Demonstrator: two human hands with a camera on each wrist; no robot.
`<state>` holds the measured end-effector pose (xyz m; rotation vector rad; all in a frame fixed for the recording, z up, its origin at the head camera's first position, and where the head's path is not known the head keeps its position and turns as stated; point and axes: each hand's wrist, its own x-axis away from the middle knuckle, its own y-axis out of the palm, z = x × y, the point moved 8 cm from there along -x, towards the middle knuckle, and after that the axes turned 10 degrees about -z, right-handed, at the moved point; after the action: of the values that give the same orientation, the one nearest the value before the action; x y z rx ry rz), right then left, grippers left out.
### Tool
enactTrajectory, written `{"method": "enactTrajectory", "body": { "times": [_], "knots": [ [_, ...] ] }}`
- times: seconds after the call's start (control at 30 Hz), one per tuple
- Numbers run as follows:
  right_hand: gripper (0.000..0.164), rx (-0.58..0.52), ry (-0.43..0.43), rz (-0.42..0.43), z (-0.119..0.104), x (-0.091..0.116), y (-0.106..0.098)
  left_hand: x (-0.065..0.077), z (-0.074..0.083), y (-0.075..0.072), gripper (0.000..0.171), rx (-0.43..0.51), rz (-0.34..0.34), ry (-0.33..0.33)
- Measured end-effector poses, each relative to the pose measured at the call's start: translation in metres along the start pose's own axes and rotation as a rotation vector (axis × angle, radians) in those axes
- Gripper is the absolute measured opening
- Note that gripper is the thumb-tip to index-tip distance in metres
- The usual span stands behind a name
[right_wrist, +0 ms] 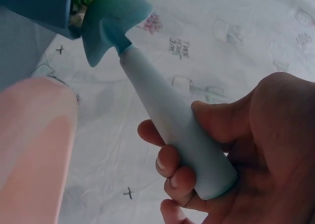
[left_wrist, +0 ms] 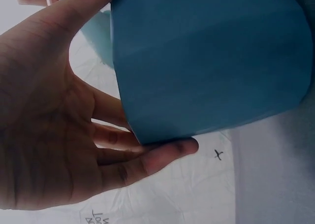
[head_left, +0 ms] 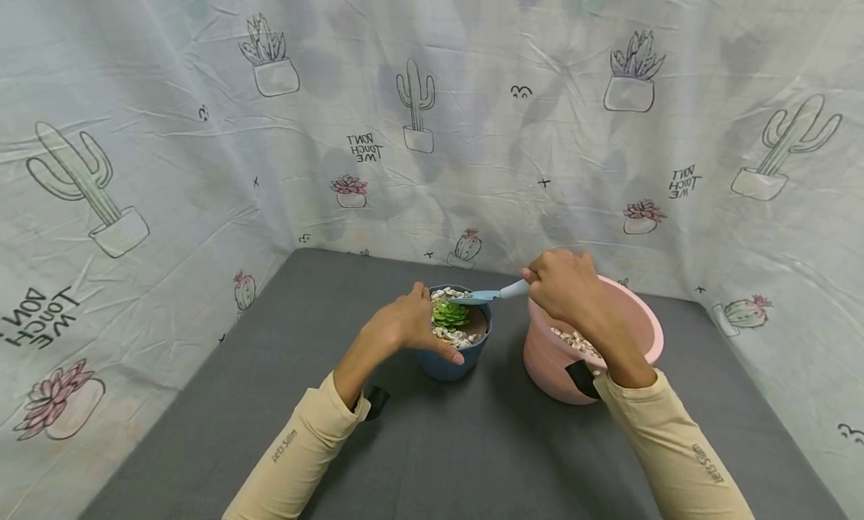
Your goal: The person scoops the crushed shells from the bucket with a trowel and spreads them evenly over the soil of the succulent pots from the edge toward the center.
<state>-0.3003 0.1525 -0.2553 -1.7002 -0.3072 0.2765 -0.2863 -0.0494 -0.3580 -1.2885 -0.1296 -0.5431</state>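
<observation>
- Left hand (head_left: pixel 412 321): grip spans the rim of the blue pot (head_left: pixel 448 366), thumb on the near side, fingers about the other.
- Right hand (head_left: pixel 565 284): grip closed round the pale handle of a small trowel (head_left: pixel 513 289), its blue blade reaching over the pot's rim beside the plant.
- Blue pot: upright on the grey tabletop (head_left: pixel 445 445), containing a green succulent (head_left: pixel 451 315) among pale pebbles (head_left: pixel 462 338).
- Pink pot (head_left: pixel 553 377): larger, standing apart to the right, with further stones (head_left: pixel 574 341) inside.
- Background: cactus-printed cloth (head_left: pixel 472 130).
</observation>
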Motion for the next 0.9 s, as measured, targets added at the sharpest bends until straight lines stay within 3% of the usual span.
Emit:
{"method": "enactTrajectory", "body": {
  "times": [0.37, 0.5, 0.63, 0.7, 0.77, 0.9],
  "knots": [
    [0.036, -0.038, -0.022, 0.009, 0.007, 0.007, -0.002, 0.005, 0.011, 0.006, 0.114, -0.016, 0.075, -0.151],
    [0.034, -0.061, -0.025, 0.022, 0.012, 0.012, -0.005, 0.009, 0.016, 0.007, 0.117, -0.042, 0.1, -0.174],
    [0.031, -0.092, -0.051, 0.041, 0.018, 0.02, -0.009, 0.009, 0.016, 0.006, 0.116, -0.084, 0.067, -0.176],
    [0.03, -0.112, -0.067, 0.047, 0.024, 0.026, -0.012, 0.008, 0.013, 0.005, 0.119, -0.088, 0.033, -0.151],
    [0.029, -0.126, -0.081, 0.06, 0.031, 0.033, -0.016, 0.004, 0.01, 0.002, 0.121, -0.074, -0.001, -0.081],
    [0.029, -0.132, -0.081, 0.111, 0.051, 0.052, -0.024, -0.006, 0.006, -0.004, 0.124, 0.007, -0.083, 0.171]
  ]
}}
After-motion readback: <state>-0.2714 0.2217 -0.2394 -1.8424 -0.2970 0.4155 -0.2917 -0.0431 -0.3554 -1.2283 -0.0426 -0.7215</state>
